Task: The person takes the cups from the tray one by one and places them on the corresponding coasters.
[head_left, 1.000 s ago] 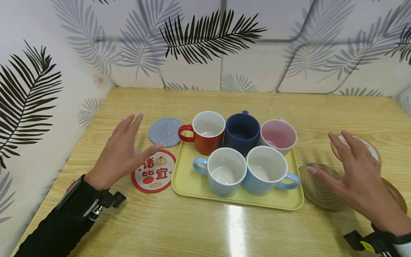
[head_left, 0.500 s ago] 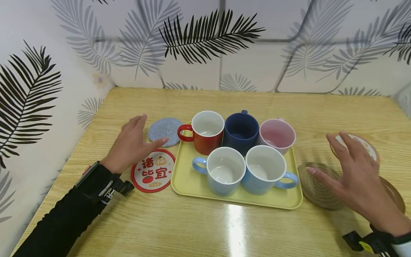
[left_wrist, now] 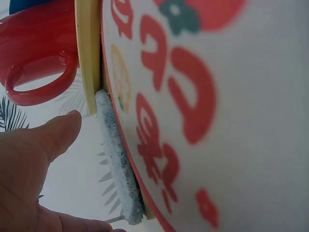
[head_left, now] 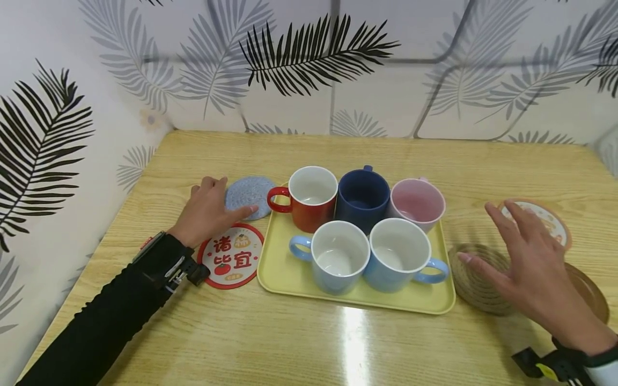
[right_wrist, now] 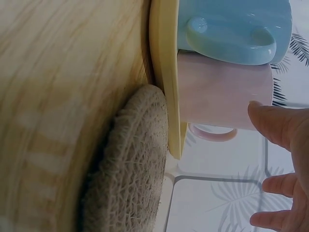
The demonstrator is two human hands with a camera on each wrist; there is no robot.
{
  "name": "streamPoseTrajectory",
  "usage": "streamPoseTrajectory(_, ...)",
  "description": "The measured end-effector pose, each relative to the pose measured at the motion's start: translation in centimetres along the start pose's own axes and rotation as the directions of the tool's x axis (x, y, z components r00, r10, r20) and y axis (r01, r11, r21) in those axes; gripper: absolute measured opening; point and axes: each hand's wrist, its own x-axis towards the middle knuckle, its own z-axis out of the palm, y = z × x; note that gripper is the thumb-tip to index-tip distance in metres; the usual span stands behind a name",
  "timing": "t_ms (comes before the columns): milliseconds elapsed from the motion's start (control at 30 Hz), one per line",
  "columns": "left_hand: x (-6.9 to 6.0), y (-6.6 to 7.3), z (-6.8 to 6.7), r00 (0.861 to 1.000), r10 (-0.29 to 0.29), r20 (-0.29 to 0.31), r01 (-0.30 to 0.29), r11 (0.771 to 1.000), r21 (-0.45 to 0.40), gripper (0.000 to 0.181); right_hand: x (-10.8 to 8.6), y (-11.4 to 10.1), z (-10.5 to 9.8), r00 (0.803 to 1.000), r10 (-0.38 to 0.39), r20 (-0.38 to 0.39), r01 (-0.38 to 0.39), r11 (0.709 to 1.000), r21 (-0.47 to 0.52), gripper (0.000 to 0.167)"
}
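Observation:
My left hand [head_left: 208, 213] hovers at the left edge of a round blue-grey coaster [head_left: 249, 192], thumb and fingers spread apart on either side of it. I cannot tell whether the fingertips touch it. Just below lies a red-rimmed round coaster [head_left: 232, 262] with red characters. In the left wrist view the thumb [left_wrist: 60, 130] stands clear of the blue-grey coaster [left_wrist: 118, 164]. My right hand [head_left: 538, 273] holds nothing, its fingers spread over the right side, near a woven brown coaster [head_left: 478, 287] and a white patterned coaster [head_left: 550, 222]. A brown round coaster [head_left: 591, 292] is partly hidden behind it.
A yellow tray [head_left: 280, 276] sits mid-table, bearing a red mug [head_left: 313, 214], a navy mug [head_left: 363, 214], a pink mug [head_left: 410, 206] and two light blue mugs [head_left: 338, 276] packed together. A leaf-patterned wall covering [head_left: 289, 115] borders the table's back and left.
My left hand has moved right and lowered toward the blue-grey coaster, its fingers bending downward. The right hand has shifted slightly left. The mugs and tray stay put.

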Motion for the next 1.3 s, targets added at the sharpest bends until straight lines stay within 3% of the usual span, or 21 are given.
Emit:
streamPoseTrajectory(567,1.9,-0.1,0.6,0.996,-0.082,0.019,0.082,0.997,0.012,0.072,-0.1,-0.2,0.3,1.000,-0.010,-0.013,0.010,1.000,-0.011,0.084)
streamPoseTrajectory(933,2.3,0.1,0.5,0.991,-0.132,0.036,0.132,0.991,0.006,0.078,0.0,-0.2,0.3,1.000,-0.012,-0.002,0.012,1.000,-0.022,0.085)
streamPoseTrajectory(1300,2.3,0.1,0.5,0.990,-0.134,0.034,0.135,0.991,-0.011,0.081,0.0,-0.2,0.2,1.000,0.016,0.026,-0.016,1.000,-0.012,0.085)
